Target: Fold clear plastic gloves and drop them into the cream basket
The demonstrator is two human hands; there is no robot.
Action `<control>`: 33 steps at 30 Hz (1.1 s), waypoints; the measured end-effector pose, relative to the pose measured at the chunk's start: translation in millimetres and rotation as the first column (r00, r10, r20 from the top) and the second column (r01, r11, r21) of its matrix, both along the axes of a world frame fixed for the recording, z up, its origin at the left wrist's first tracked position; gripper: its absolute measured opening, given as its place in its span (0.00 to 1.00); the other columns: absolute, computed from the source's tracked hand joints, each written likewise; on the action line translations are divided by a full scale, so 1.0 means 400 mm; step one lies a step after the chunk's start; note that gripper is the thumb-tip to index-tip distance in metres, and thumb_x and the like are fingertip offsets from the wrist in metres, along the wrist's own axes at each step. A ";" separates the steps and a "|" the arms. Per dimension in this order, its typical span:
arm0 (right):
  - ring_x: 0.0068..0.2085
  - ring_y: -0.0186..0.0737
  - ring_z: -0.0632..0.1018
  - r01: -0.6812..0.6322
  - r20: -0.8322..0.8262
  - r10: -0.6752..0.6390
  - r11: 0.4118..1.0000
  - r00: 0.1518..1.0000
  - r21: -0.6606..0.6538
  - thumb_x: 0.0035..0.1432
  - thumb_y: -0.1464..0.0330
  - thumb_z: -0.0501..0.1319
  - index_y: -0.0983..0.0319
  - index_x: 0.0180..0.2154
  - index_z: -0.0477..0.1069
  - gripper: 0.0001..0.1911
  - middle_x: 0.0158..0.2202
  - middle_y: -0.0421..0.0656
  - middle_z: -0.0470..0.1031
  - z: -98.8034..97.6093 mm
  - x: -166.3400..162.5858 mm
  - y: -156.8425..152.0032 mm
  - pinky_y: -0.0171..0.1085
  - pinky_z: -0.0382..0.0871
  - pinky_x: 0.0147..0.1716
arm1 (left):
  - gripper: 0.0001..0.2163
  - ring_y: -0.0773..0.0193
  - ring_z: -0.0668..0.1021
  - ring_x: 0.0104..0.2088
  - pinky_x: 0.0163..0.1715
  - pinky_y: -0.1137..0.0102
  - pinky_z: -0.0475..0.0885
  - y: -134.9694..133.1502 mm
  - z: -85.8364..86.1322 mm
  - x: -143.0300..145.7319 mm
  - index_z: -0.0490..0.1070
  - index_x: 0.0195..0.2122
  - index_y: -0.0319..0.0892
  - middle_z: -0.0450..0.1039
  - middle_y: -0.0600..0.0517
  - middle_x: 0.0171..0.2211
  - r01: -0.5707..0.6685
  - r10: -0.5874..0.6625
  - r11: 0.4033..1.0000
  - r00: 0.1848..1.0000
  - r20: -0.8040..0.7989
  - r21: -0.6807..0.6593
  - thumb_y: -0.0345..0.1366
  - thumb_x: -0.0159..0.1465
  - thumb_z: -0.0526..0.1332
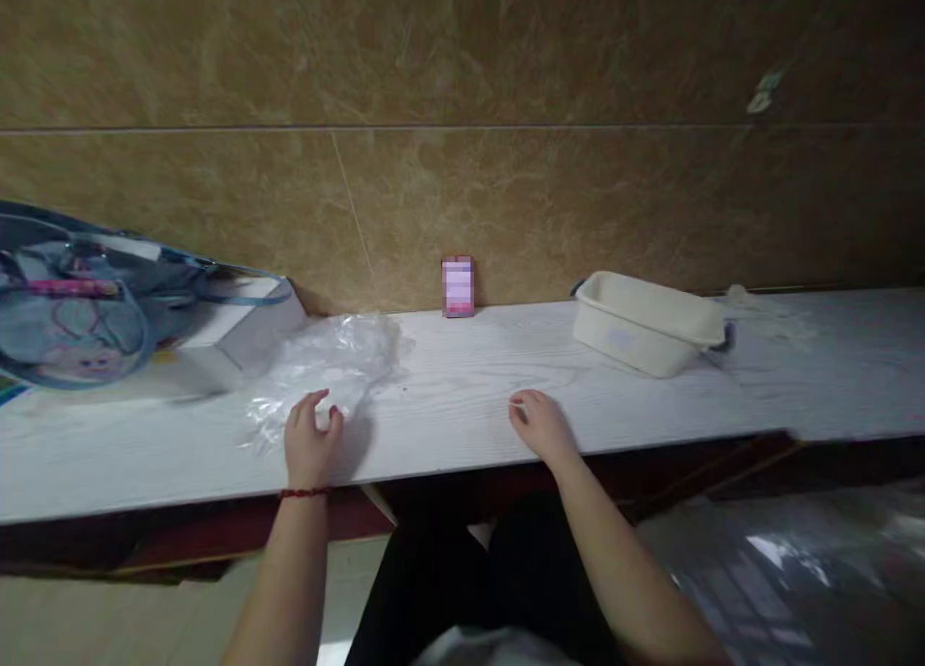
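Observation:
My left hand (310,442) hovers at the near edge of a crumpled clear plastic bag (329,358). Its thumb and fingers are curved and apart, with nothing visible between them. Near the front edge of the white wood-grain table (448,396), my right hand (541,427) rests or hovers with bent fingers. A small gap shows between its thumb and forefinger, and I see nothing held there. A cream plastic bin (636,333) with dark ends stands to the right, apart from that hand.
A phone (458,287) with a blurred screen leans against the brown tiled wall (506,203). On the left, a blue bag (93,309) lies over a white box (231,343). Whitish, thin material (773,317) lies right of the bin. Shiny clear plastic (787,560) sits below the table at right.

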State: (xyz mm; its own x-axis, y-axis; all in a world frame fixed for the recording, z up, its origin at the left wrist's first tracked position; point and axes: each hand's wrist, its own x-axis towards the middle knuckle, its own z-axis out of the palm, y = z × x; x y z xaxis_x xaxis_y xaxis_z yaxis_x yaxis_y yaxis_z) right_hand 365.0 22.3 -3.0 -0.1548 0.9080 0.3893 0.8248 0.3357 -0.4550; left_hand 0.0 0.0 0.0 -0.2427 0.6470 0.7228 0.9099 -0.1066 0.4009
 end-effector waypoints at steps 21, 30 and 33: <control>0.39 0.40 0.71 -0.035 0.007 0.035 0.999 0.999 0.014 0.53 0.69 0.52 0.63 0.32 0.68 0.08 0.34 0.45 0.73 0.013 -0.003 -0.006 0.39 0.62 0.42 | 0.19 0.55 0.66 0.51 0.48 0.60 0.62 0.085 0.080 -0.157 0.64 0.50 0.41 0.67 0.44 0.47 -0.021 -0.033 0.974 0.973 -0.230 -0.226 0.30 0.58 0.48; 0.38 0.40 0.71 -0.048 0.023 0.047 0.999 0.999 0.021 0.53 0.69 0.51 0.62 0.32 0.68 0.08 0.33 0.44 0.73 0.012 -0.003 -0.005 0.38 0.62 0.41 | 0.14 0.49 0.58 0.55 0.51 0.54 0.55 0.129 0.130 -0.179 0.70 0.45 0.52 0.59 0.47 0.53 -0.056 -0.053 0.974 0.887 -0.458 -0.220 0.40 0.58 0.54; 0.38 0.39 0.71 -0.048 0.024 0.047 0.999 0.999 0.022 0.53 0.69 0.52 0.62 0.31 0.67 0.07 0.33 0.44 0.72 0.013 -0.004 -0.006 0.38 0.62 0.41 | 0.12 0.52 0.61 0.55 0.51 0.57 0.55 0.155 0.134 -0.192 0.73 0.40 0.53 0.65 0.51 0.51 -0.004 -0.157 0.953 0.847 -0.508 -0.302 0.40 0.59 0.53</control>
